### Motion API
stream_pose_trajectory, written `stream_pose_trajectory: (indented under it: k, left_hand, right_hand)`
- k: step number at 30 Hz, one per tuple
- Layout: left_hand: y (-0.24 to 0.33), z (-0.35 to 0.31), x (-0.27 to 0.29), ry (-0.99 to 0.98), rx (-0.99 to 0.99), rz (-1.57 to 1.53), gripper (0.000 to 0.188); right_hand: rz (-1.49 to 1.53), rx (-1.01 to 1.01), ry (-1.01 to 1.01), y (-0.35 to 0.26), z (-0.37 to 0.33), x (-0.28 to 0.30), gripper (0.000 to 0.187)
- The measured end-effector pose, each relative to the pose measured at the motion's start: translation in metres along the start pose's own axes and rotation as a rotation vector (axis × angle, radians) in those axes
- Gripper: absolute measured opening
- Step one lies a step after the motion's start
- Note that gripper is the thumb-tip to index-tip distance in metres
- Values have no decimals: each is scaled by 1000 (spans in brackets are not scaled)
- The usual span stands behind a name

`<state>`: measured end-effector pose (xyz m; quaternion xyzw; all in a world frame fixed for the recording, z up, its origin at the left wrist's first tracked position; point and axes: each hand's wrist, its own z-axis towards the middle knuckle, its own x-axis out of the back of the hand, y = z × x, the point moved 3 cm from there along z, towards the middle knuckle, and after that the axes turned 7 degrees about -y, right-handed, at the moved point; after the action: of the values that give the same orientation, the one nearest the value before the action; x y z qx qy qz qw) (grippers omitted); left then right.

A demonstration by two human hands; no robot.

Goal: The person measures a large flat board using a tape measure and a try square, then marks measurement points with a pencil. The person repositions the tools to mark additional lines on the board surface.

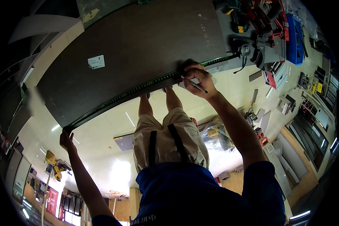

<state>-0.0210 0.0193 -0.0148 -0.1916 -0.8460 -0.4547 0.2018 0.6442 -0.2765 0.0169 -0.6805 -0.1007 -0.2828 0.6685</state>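
A large dark brown board (139, 41) lies in front of me, with a white label (96, 62) on its left part. Along its near edge runs the dark blade with green markings of a tape measure (245, 49), whose case rests beyond the board's right end. My left hand (67, 142) is closed at the board's near left corner, pinching the blade's end there. Over the near edge, right of the middle, my right hand (201, 80) grips a slim pen (196, 84) and touches the blade. Its fingertips are partly in shadow.
Red and black power tools (265, 19) crowd the grey surface at the right, beside a blue bin (294, 39). A yellow and black tool (238, 24) lies near them. Below, the pale floor (101, 150) holds a plastic-wrapped bundle (218, 133) and scattered board offcuts.
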Motion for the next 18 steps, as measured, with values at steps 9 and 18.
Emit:
stream_pose_trajectory:
  k: [9, 18]
  left_hand:
    - [-1, 1, 2, -8, 27, -3, 37]
    - [11, -8, -8, 4, 32, 22, 38]
  right_hand:
    - [6, 37, 10, 7, -1, -4, 18]
    - [32, 38, 36, 7, -2, -3, 15]
